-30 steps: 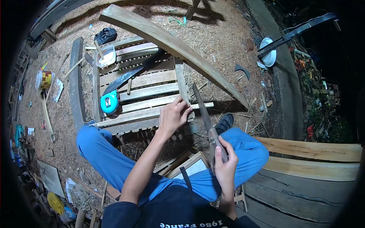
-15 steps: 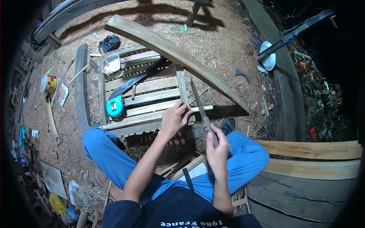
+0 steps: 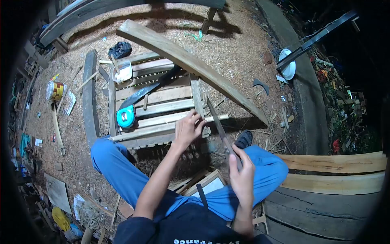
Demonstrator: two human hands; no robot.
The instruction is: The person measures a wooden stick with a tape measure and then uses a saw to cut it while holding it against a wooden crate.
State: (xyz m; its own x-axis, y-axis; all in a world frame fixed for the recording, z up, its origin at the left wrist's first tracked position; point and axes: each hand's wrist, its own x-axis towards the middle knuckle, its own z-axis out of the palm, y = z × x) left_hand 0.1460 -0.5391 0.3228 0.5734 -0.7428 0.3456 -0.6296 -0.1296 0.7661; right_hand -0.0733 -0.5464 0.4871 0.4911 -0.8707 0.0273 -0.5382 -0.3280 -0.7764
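My left hand [image 3: 189, 128] is closed on a thin wooden stick [image 3: 219, 118], over the near right corner of a slatted wooden stand [image 3: 162, 95]. The stick's pale end sticks out to the right of my fingers. In my right hand [image 3: 242, 175] is a long narrow knife [image 3: 219, 124], gripped by its handle. Its blade points up and away from me, crossing near the stick's end; whether they touch I cannot tell. On the stand lie a turquoise tape measure [image 3: 125, 117], a broad dark blade [image 3: 140, 96] and a white plastic tub [image 3: 122, 72].
A long thick beam [image 3: 191, 63] slants across the stand's far right corner. To my right are pale planks [image 3: 337, 164]. A dark curved beam [image 3: 90, 97] lies left of the stand. A tin can [image 3: 55, 90] and scraps litter the ground.
My right hand has drawn the knife back toward me and to the right. My left hand stays at the corner of the stand. The whole view has shifted slightly.
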